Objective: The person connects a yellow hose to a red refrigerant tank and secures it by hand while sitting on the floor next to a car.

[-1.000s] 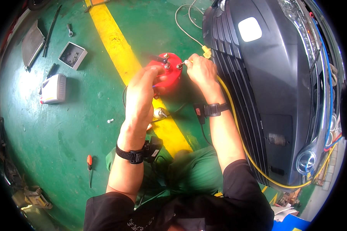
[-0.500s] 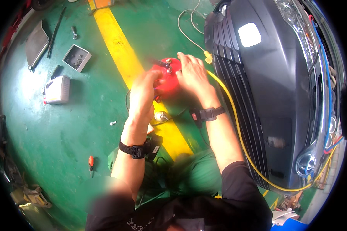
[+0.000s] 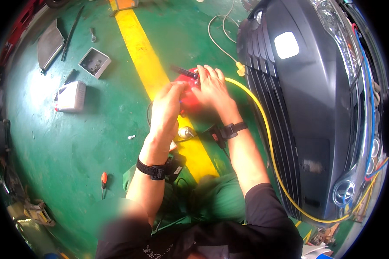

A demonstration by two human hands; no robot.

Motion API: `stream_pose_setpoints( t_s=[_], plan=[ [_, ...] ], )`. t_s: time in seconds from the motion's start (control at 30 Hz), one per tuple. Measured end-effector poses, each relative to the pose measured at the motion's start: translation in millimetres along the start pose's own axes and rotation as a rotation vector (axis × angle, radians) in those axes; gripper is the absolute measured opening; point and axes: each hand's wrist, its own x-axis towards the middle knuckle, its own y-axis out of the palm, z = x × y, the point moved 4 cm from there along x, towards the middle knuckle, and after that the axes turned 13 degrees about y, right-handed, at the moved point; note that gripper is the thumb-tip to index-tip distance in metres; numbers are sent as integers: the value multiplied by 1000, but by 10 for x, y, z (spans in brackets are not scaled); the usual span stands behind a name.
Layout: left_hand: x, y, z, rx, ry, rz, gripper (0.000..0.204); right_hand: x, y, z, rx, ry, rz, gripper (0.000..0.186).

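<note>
A red, rounded metal vessel (image 3: 191, 102) sits between my hands over the yellow floor stripe, its lower part blurred. On its top are small metal fittings and a dark lever (image 3: 183, 71) pointing left. My right hand (image 3: 214, 90) cups the vessel's right side and top, its fingers stretched forward and its thumb by a fitting. At the left side my left hand (image 3: 166, 105) has thumb and forefinger drawn together against the top; what they pinch is hidden. Just nearer to me lies a pale, round metal part (image 3: 186, 132) with a cable beside it.
To the right stands a dark car bumper (image 3: 311, 108), with a yellow hose (image 3: 265, 125) along it. On the green floor at left are a white jug (image 3: 72, 96), an open box (image 3: 94, 63) of small parts, a bolt (image 3: 131, 137) and a screwdriver (image 3: 104, 180).
My right hand has slid left over the vessel's top, covering part of the fittings. My left fingers have closed in beside it. The whole view has shifted slightly.
</note>
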Motion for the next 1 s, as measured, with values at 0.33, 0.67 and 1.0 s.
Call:
stream_pose_setpoints(
  t_s=[0.33, 0.67, 1.0],
  plan=[
    [-29, 37, -39, -6, -8, -11, 26, 17, 37, 13, 13, 16, 64, 75],
    [-23, -5, -19, 20, 6, 1, 26, 51, 126, 4, -14, 14, 20, 71],
    [-76, 77, -68, 8, -38, -2, 28, 75, 73, -9, 6, 49, 38, 65]
  ],
)
